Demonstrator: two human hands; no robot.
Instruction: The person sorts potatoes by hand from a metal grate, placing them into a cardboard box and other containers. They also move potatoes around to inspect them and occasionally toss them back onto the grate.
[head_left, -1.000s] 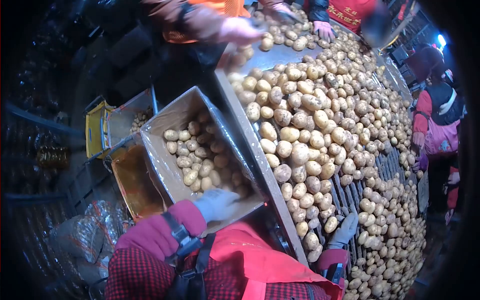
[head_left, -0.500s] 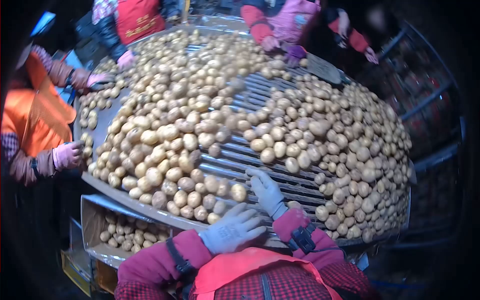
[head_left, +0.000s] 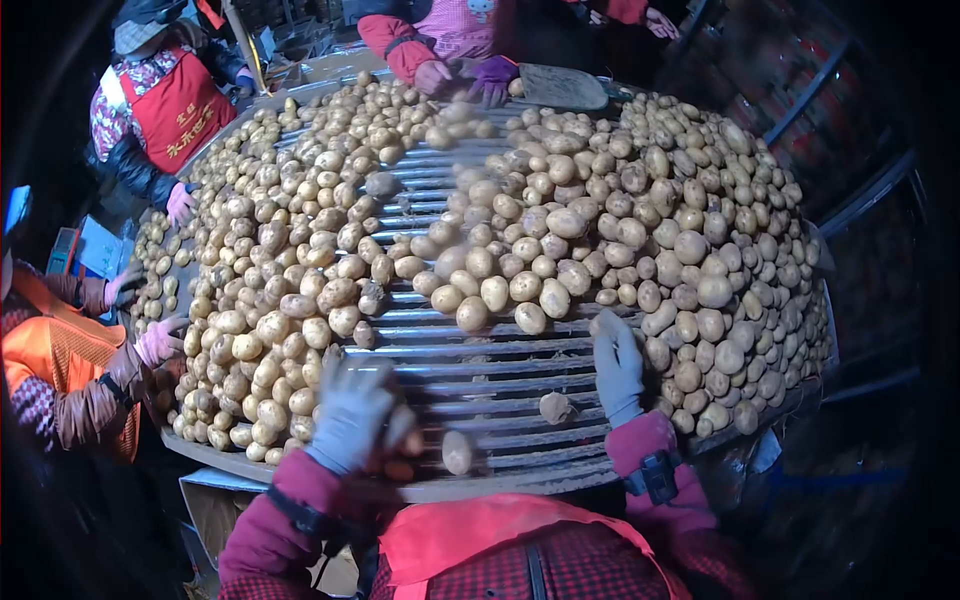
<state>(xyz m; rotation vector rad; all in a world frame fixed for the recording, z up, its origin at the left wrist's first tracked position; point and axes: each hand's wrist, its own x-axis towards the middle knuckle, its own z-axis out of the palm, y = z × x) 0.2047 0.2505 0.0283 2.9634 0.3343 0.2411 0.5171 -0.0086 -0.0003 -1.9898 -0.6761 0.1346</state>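
Observation:
Pale yellow potatoes (head_left: 560, 222) cover a round table with a slatted metal top (head_left: 490, 365). My left hand (head_left: 350, 415), in a light grey glove and blurred, is at the near edge of the left pile with its fingers apart. Blurred potatoes (head_left: 402, 432) are just beside its palm. My right hand (head_left: 618, 372), gloved alike, reaches forward with outstretched fingers against the near left side of the right pile. Between my hands, a single potato (head_left: 457, 453) and a rougher brownish potato (head_left: 555, 407) are on the slats.
A person in an orange apron (head_left: 65, 350) works at the left, another in a red apron (head_left: 180, 110) at the far left. Across the table, a person in pink has gloved hands near a flat scoop (head_left: 563, 87). A cardboard box (head_left: 215, 510) stands below the near left edge.
My hands have moved apart, left hand leftward to the left pile and right hand rightward. More bare slats show between them. The view has shifted, and the near left potatoes have been pushed away.

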